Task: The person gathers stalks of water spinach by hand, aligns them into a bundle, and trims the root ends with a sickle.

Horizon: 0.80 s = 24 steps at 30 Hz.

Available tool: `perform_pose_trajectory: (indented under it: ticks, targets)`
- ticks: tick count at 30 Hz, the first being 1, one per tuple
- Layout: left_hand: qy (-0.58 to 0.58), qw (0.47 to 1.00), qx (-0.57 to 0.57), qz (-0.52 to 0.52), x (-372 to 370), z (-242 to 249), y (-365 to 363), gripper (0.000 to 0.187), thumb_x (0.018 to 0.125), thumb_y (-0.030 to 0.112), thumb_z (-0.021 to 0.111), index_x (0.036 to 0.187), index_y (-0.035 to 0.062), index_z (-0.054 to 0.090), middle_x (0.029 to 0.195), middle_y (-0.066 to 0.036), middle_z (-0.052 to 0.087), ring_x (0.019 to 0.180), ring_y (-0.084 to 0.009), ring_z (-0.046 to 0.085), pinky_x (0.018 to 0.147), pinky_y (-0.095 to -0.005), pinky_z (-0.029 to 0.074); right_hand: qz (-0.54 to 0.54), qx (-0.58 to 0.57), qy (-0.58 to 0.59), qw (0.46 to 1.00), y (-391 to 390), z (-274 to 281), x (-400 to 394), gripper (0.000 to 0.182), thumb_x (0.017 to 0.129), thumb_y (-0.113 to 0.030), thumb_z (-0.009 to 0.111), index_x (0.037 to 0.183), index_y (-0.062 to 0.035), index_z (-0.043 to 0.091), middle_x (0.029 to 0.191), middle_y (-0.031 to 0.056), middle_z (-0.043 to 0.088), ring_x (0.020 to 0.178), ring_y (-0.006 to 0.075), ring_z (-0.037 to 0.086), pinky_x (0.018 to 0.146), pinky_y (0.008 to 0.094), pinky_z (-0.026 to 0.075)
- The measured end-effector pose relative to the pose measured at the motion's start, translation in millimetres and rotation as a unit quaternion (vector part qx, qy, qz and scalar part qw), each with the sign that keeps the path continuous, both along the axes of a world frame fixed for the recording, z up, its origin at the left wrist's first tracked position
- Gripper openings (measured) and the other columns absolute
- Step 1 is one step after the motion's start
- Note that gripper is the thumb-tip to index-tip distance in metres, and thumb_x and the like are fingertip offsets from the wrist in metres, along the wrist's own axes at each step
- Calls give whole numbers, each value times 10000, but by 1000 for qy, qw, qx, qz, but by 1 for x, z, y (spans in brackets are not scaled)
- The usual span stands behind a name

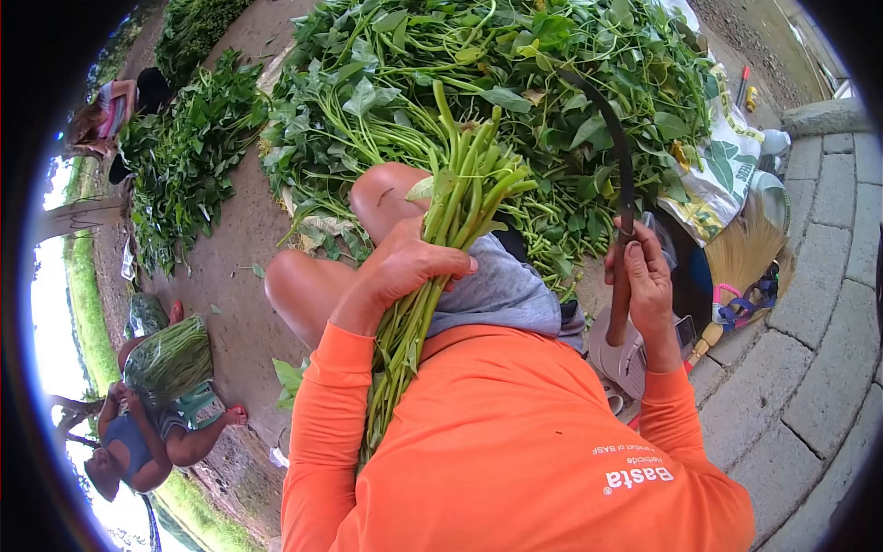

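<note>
My left hand (405, 271) grips a thick bundle of green stems (460, 198), their cut ends pointing up toward the heap and the leafy end trailing down across my orange sleeve. My right hand (644, 281) is closed around the wooden handle of a curved sickle (618, 156), whose dark blade arcs up over the greens. In front of my bare knees (386, 198) lies a big heap of leafy green vines (515, 64) on the ground.
More piles of greens (189, 152) lie along the dirt at left. A seated person (152, 432) holds a bundle of stems at lower left; another person (106, 115) sits at upper left. A printed sack (727, 175), straw broom (750, 253) and stone paving (809, 350) are at right.
</note>
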<state>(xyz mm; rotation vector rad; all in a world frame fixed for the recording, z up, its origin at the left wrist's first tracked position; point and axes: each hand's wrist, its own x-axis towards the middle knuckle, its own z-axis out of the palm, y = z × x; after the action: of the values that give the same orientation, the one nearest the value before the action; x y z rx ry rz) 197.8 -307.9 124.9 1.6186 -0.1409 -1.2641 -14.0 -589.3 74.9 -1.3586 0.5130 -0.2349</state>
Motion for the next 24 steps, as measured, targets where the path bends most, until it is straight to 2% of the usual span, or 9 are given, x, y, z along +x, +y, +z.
perform_pose_trajectory:
  ticks: [3, 6, 7, 10, 11, 14, 15, 18, 24]
  targets:
    - [-31, 999, 7, -28, -3, 0, -8, 407, 845, 120, 818, 1224, 26, 703, 829, -24, 651, 675, -124, 615, 597, -296, 506, 60, -64, -52, 995, 7, 30, -3, 398, 1129, -295, 578, 1441, -49, 603, 896, -1, 602, 768, 79, 539, 692, 234, 457]
    - [-54, 998, -13, -23, -9, 0, -8, 421, 849, 128, 812, 1241, 24, 702, 830, -15, 653, 677, -115, 603, 598, -293, 502, 151, -170, -27, 973, 15, 49, -5, 407, 1105, -306, 625, 1409, -35, 639, 911, 4, 620, 791, 81, 546, 714, 235, 448]
    - [-65, 997, -26, -29, -9, -1, -8, 422, 850, 128, 809, 1244, 23, 701, 835, -12, 652, 677, -113, 598, 598, -294, 501, 137, -143, 2, 980, 19, 53, -7, 412, 1086, -314, 656, 1367, -11, 666, 927, 6, 650, 803, 87, 561, 721, 245, 454]
    - [-100, 993, -44, -32, -7, -2, -7, 422, 848, 123, 801, 1245, 21, 699, 842, -5, 646, 678, -111, 585, 598, -297, 497, 121, -138, -72, 980, 24, 62, -13, 411, 1084, -302, 657, 1360, 4, 662, 911, -1, 648, 789, 83, 551, 708, 253, 460]
    - [-103, 993, -48, -30, -8, -3, -5, 425, 846, 120, 799, 1246, 20, 699, 843, -3, 643, 679, -111, 579, 598, -298, 493, 124, -127, -78, 981, 27, 64, -12, 402, 1068, -282, 679, 1330, 22, 674, 954, 43, 700, 804, 116, 607, 724, 274, 493]
    - [-107, 992, -59, -26, -10, -6, -4, 441, 835, 107, 791, 1256, 17, 696, 844, 3, 632, 682, -106, 556, 602, -300, 480, 185, -238, 9, 953, 33, 61, -2, 376, 1058, -246, 686, 1311, 31, 685, 1033, 116, 744, 866, 171, 679, 782, 299, 534]
    - [-113, 991, -60, -27, -9, -6, -4, 448, 831, 103, 788, 1260, 16, 694, 843, 5, 628, 684, -104, 547, 603, -300, 476, 191, -271, 16, 943, 34, 57, 1, 345, 1054, -219, 683, 1292, 31, 695, 1115, 167, 759, 945, 228, 725, 847, 326, 557]
    - [-133, 990, -43, -29, -11, -2, -1, 471, 821, 89, 781, 1277, 15, 686, 837, 10, 623, 695, -96, 525, 618, -298, 467, 199, -276, 87, 936, 36, 49, 5, 330, 1056, -207, 678, 1296, 18, 695, 1126, 172, 761, 964, 246, 735, 866, 336, 563]
    - [-145, 988, -54, -24, -10, -11, 7, 524, 798, 55, 811, 1298, -3, 668, 861, -8, 666, 763, -85, 545, 689, -277, 491, 188, -334, 39, 923, 33, 39, -16, 332, 1048, -203, 688, 1300, 13, 693, 1130, 188, 760, 953, 287, 744, 854, 340, 568]
